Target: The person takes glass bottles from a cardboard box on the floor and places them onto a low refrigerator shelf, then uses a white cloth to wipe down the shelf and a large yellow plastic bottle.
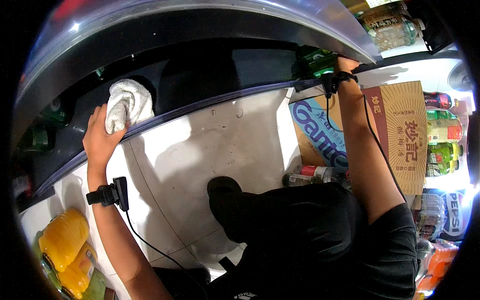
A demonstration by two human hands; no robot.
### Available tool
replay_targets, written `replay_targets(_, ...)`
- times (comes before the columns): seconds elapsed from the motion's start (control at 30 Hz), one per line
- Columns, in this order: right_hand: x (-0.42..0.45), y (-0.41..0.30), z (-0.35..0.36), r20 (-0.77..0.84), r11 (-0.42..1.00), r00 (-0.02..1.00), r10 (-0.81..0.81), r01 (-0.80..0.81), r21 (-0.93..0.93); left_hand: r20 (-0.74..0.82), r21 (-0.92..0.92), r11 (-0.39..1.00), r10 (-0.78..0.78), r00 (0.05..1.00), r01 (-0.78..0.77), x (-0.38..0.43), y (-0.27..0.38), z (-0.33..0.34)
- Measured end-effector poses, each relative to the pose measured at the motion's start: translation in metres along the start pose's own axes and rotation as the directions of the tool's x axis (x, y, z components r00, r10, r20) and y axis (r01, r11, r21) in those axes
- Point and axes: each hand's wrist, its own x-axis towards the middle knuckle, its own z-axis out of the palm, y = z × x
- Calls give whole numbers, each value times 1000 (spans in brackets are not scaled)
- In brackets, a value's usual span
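Observation:
My left hand (100, 131) grips a crumpled white terry cloth (129, 103), which rests against a glossy black panel (195, 71). Grey smudges mark the folds of the cloth. At the panel's right end, beneath the curved metallic rim (232, 9), is my right hand (347, 64). Its fingers are mostly hidden there, so their grip cannot be made out. Green bottle shapes show in the dark surface beside it. Both wrists wear black straps with small cabled devices.
White floor tiles (225, 142) lie below the panel. Two cardboard boxes, one blue-printed (318, 131) and one brown (401, 138), stand under my right arm, near lying bottles (311, 176). Bottled drinks (444, 127) line the right side. Yellow-orange jugs (65, 240) sit lower left.

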Motion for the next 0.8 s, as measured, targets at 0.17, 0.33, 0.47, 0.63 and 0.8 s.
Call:
replay_targets(0.17, 26, 76, 39, 297, 852, 924, -242, 349, -390, -93, 6, 999, 45, 995, -45, -2, -11, 2)
replay_targets(0.33, 56, 137, 18, 496, 655, 830, -254, 525, -543, -120, -16, 994, 108, 987, -111, 0, -7, 15)
replay_targets(0.47, -7, 59, 54, 331, 785, 728, 600, -458, -417, -194, 87, 989, 131, 972, -116, -7, -19, -4)
replay_targets(0.63, 12, 38, 11, 335, 769, 741, 582, -370, -521, -107, 0, 997, 82, 991, -82, -2, 0, 0)
replay_targets(0.8, -7, -7, -3, 348, 786, 844, 408, -131, -604, 11, -31, 998, 49, 999, -49, 1, 3, -2)
